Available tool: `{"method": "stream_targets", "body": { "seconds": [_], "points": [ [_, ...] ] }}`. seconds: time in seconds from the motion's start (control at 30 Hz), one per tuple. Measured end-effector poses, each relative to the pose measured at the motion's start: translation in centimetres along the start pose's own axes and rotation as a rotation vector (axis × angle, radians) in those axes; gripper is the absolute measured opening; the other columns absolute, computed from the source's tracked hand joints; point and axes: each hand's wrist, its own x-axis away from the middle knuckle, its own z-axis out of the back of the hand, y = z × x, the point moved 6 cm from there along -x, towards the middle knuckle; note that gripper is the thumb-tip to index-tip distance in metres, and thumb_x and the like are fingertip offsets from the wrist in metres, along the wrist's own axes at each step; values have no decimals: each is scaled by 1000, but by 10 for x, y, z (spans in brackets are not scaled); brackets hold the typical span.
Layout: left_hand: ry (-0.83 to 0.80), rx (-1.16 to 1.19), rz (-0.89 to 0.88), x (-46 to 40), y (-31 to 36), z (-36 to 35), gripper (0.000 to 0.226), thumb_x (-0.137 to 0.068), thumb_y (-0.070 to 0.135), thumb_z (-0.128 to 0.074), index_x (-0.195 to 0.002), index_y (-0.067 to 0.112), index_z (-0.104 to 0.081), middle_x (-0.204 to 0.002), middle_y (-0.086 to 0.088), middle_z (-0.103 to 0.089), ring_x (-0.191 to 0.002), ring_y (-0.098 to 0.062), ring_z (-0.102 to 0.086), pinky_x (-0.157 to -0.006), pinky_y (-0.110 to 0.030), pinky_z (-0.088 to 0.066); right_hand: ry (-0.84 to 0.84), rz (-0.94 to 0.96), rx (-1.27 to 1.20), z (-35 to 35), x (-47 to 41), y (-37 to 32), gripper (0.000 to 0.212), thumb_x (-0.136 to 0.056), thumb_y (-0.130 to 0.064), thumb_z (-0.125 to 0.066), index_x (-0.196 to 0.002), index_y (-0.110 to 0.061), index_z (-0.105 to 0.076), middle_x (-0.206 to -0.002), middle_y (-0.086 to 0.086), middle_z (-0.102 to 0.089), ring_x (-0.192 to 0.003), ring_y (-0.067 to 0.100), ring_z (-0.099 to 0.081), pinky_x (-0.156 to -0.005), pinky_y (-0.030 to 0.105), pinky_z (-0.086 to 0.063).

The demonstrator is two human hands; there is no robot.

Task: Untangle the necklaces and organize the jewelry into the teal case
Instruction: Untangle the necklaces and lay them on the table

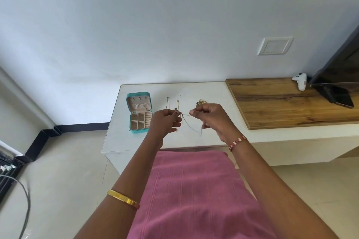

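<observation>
Above the white table (209, 93), my left hand (166, 122) and my right hand (211, 117) each pinch part of a thin tangled chain necklace (191, 125); a loop of it hangs between them. The teal case (139, 112) lies open to the left, its beige compartments showing nothing in them. Two more thin chains lie flat behind my left hand: a silver chain (168, 103) and a gold chain (177, 104). A small heap of gold rings and earrings (201, 102) sits just behind my right hand, partly hidden by it.
A wooden top (281, 101) adjoins the table on the right, carrying a white game controller (300, 81) and a dark TV (342, 72) on its stand. My pink-clothed lap (194, 190) is below the table edge. Cables (25, 200) lie on the floor at left.
</observation>
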Motion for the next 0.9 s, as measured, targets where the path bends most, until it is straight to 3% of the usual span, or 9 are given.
{"method": "stream_targets", "body": {
  "seconds": [0.1, 0.27, 0.33, 0.4, 0.47, 0.6, 0.77, 0.83, 0.9],
  "points": [
    [-3, 104, 77, -2, -2, 8, 17, -94, 13, -48, -80, 10, -57, -72, -6, -60, -66, -18, -58, -69, -30, -48, -22, 0, 80, 9, -3, 3, 12, -78, -23, -73, -74, -14, -66, -80, 4, -59, -64, 10, -48, -53, 20, -44],
    [23, 259, 158, -4, -6, 16, 23, -91, 11, -39, -69, 10, -48, -67, -8, -56, -64, -23, -57, -68, -32, -47, 37, 33, 131, 23, -11, 4, 21, -79, -19, -71, -75, 1, -67, -73, 10, -58, -63, 10, -48, -46, 15, -42],
    [14, 247, 177, -6, -8, 17, 23, -90, 12, -39, -69, 10, -47, -67, -8, -55, -64, -23, -57, -69, -32, -47, 119, 21, 59, 30, -15, 5, 21, -83, -17, -66, -74, 1, -64, -58, -3, -59, -55, 5, -48, -49, 18, -44],
    [10, 210, 185, -9, -10, 18, 22, -91, 12, -43, -70, 10, -48, -67, -7, -57, -64, -22, -58, -69, -32, -48, 209, -12, -41, 40, -22, 8, 23, -87, -17, -63, -67, -6, -59, -46, -11, -50, -49, 5, -44, -55, 23, -44],
    [13, 168, 189, -13, -12, 20, 20, -93, 11, -48, -73, 10, -52, -64, -6, -59, -61, -20, -60, -68, -31, -49, 279, -38, -177, 52, -28, 11, 27, -88, -18, -61, -62, -12, -57, -51, -5, -48, -48, 7, -42, -58, 26, -43],
    [30, 68, 175, -21, -18, 26, 16, -94, 10, -51, -79, 7, -56, -67, -6, -59, -43, -8, -61, -52, -22, -53, 322, -66, -348, 67, -39, 17, 28, -89, -21, -58, -61, -19, -52, -44, -9, -52, -50, 6, -49, -62, 27, -40],
    [102, 185, 201, -23, -26, 29, 24, -94, 4, -35, -74, 9, -47, -68, -10, -51, -63, -24, -57, -65, -34, -50, 266, -174, -816, 72, -48, 28, 36, -94, -23, -46, -60, -15, -43, -41, -2, -53, -60, 16, -58, -73, 33, -48],
    [128, 263, 229, -23, -30, 30, 26, -91, 1, -27, -71, 8, -43, -65, -10, -44, -62, -26, -53, -64, -36, -50, 250, -175, -1019, 73, -47, 32, 41, -96, -24, -42, -56, -14, -43, -39, 1, -49, -50, 18, -58, -69, 35, -54],
    [146, 303, 251, -22, -34, 32, 28, -91, 2, -23, -70, 8, -41, -63, -8, -39, -62, -26, -51, -65, -36, -50, 249, -159, -1108, 76, -47, 35, 46, -97, -27, -39, -52, -14, -44, -38, 0, -46, -40, 15, -54, -57, 29, -56]
  ]
}}
